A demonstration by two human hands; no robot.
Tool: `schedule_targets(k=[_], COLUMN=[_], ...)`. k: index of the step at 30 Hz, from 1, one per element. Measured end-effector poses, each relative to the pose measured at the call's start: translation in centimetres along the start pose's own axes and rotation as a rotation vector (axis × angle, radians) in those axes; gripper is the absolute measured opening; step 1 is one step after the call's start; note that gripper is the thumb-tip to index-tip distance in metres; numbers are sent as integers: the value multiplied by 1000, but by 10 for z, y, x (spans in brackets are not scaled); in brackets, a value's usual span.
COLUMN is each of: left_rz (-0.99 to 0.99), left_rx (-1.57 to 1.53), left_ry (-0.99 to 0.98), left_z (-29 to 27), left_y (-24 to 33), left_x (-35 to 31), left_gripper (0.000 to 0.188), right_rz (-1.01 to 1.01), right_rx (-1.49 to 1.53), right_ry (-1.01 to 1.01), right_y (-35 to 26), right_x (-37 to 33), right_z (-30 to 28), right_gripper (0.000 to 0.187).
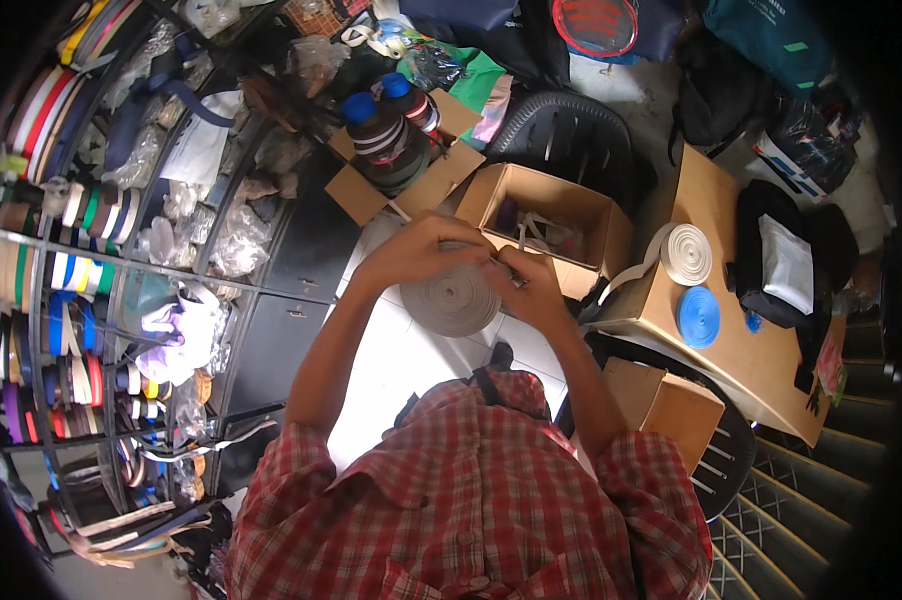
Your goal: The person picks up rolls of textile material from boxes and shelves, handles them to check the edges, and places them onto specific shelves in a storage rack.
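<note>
A coiled roll of off-white webbing (pixel 451 291) hangs in front of my chest, its flat spiral side facing up. My left hand (pixel 418 252) is closed on the far left edge of the roll, fingers bent over its top. At the roll's far right edge my right hand (pixel 527 286) is closed in a pinch, its fingertips close to those of the left. A small pale bit shows between the right fingertips, too small to name. The fingertips of both hands partly cover the roll's far rim.
Ahead stands an open cardboard box (pixel 546 222) with small items inside. Another carton holds bottles with blue caps (pixel 376 130). On the brown table (pixel 761 375) to the right lie a cream webbing roll (pixel 686 254) and a blue roll (pixel 698 316). Shelves of rolled straps (pixel 46 130) line the left.
</note>
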State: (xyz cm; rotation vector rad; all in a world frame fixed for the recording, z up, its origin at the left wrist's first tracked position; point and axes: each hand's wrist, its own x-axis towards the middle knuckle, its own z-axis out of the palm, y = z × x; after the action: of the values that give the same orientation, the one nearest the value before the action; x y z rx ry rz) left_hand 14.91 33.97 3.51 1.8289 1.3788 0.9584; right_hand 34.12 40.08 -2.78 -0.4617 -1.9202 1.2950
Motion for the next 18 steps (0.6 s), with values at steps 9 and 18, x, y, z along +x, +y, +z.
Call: schedule_targets(k=[9,18], left_rz=[-91,-311], left_rx=[159,366], left_ry=[354,838], left_z=[2,23], left_y=[75,187], left_x=[-94,-271], left_gripper=[17,13], right_rz=[-189,-360], right_rx=[-110,324], right_ry=[-137,-606], right_y=[-56,-163], right_x=[-21,-46], right_z=[25,120], right_gripper=[15,17])
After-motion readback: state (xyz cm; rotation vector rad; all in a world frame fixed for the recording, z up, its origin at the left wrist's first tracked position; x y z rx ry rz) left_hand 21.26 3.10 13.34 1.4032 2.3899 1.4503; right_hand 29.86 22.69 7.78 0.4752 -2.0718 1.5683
